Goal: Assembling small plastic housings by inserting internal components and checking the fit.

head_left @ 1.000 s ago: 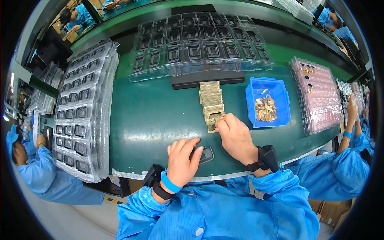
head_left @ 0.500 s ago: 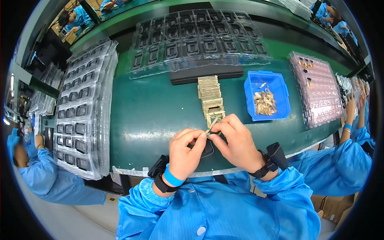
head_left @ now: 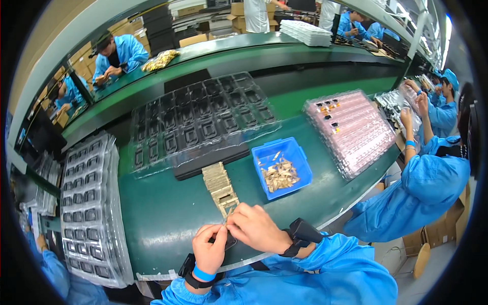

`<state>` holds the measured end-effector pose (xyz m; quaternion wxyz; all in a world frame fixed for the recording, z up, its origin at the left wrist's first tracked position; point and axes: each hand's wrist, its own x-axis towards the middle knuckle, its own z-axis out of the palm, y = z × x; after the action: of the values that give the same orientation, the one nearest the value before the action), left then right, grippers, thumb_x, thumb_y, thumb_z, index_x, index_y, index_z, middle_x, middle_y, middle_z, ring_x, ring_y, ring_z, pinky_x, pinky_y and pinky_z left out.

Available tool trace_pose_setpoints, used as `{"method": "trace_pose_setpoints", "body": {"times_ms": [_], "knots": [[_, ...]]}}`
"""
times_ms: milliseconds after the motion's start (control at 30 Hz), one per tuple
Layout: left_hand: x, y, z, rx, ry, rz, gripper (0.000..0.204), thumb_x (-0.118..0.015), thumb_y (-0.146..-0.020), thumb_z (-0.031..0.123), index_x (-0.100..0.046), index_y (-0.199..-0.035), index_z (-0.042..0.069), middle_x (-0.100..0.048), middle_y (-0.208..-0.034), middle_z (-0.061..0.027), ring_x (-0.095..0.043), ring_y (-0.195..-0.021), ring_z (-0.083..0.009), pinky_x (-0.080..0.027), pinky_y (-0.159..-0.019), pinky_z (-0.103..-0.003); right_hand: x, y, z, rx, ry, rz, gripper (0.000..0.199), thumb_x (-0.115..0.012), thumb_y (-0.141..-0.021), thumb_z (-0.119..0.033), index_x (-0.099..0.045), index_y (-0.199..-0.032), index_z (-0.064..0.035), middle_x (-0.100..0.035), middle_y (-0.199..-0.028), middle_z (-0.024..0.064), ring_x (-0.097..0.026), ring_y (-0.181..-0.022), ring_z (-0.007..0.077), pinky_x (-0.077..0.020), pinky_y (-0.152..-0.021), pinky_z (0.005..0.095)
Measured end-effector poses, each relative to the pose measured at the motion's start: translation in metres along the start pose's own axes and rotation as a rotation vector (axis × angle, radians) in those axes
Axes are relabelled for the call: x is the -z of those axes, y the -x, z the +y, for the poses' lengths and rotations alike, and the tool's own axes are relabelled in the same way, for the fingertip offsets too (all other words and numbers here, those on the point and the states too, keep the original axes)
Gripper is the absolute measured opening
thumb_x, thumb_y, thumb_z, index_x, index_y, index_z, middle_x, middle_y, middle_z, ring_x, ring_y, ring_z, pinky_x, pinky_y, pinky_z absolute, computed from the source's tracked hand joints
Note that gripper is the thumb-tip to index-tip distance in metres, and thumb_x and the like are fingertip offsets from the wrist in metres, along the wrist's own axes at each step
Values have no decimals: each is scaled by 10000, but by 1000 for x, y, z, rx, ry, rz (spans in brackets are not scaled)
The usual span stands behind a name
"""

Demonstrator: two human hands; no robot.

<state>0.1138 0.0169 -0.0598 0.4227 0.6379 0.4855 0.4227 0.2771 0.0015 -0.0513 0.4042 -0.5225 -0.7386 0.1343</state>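
In front of me, my left hand (head_left: 210,249) and my right hand (head_left: 257,230) meet at their fingertips. Both are closed in a pinch on a thin tan strip (head_left: 228,217), most of it hidden by the fingers. A small dark frame-like piece (head_left: 231,241) lies partly covered beneath my hands. Just beyond them runs a long row of overlapping tan, frame-like pieces (head_left: 217,184). To the right of that row stands a blue bin (head_left: 258,154) with loose tan strips (head_left: 280,175) in it.
Clear trays with black square parts (head_left: 203,114) rest on a black block (head_left: 211,161) at the back. More such trays (head_left: 94,208) are stacked at left. A pink tray stack (head_left: 351,132) stands at right. A co-worker in blue (head_left: 417,190) sits close on the right.
My view has swung to the right and up, so the table, bin and trays appear shifted left and lower. My hands remain together, pinching at the same spot by the row.
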Motion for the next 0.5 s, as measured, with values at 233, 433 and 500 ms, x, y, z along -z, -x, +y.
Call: {"method": "trace_pose_setpoints", "body": {"times_ms": [233, 433, 500], "knots": [[1, -3, -4, 12, 33, -18, 114, -629, -864, 23, -668, -808, -68, -647, -735, -70, -585, -697, -118, -453, -649, -248, -5, -2, 6, 117, 71, 12, 101, -652, -830, -163, -577, -831, -95, -517, -844, 48, -551, -729, 218, -357, -664, 353], [5, 0, -6, 133, 182, -17, 140, -614, -882, 30, -677, -798, -62, -646, -751, -53, -577, -707, -101, -451, -653, -244, -7, -5, -1, 250, 188, 84, 155, -688, -769, -159, -555, -815, -94, -490, -812, 42, -523, -745, 183, -348, -662, 342], [5, 2, -6, 163, 218, 7, 124, -636, -866, 37, -684, -798, -55, -649, -764, -64, -577, -710, -106, -447, -648, -255, -7, -4, -1, 274, 185, 99, 161, -691, -765, -161, -555, -817, -93, -489, -806, 40, -522, -753, 181, -349, -664, 341]]}}
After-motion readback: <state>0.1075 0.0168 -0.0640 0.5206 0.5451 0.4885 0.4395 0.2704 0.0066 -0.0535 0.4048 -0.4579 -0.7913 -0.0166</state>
